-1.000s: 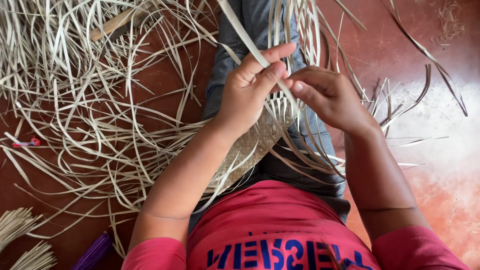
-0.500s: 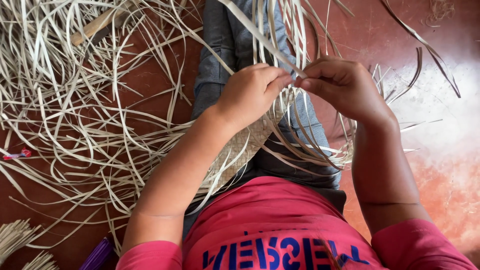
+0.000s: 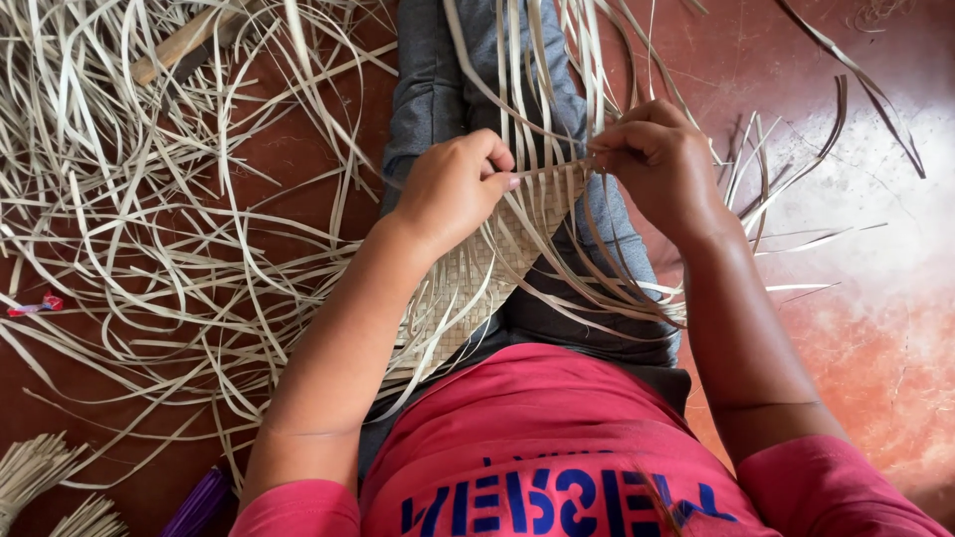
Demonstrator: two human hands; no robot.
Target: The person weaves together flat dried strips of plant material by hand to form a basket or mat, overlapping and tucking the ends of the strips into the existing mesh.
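Both hands have drawn closer together since a second ago, when the fingers were lifted and spread over one raised strip; that strip now lies flat across the weaving. The left hand (image 3: 453, 189) is clenched, thumb pressing one end of a pale strip (image 3: 549, 169) against the top edge of the woven mat (image 3: 492, 268). The right hand (image 3: 657, 164) is curled shut, pinching the other end of the same strip between thumb and fingertips, among the loose upright strips (image 3: 537, 70) that rise from the mat. The mat rests on the person's lap, across the grey trousers (image 3: 438, 80), slanting down toward the red shirt (image 3: 537, 428). To the left, a tangle of loose strips (image 3: 149, 229) is spread over the red-brown floor (image 3: 875, 328), with a wooden stick (image 3: 179, 45) lying at the top. Two bundles of thin fibres (image 3: 40, 477) sit at the lower left corner, with a purple object (image 3: 199, 502) just beside them.
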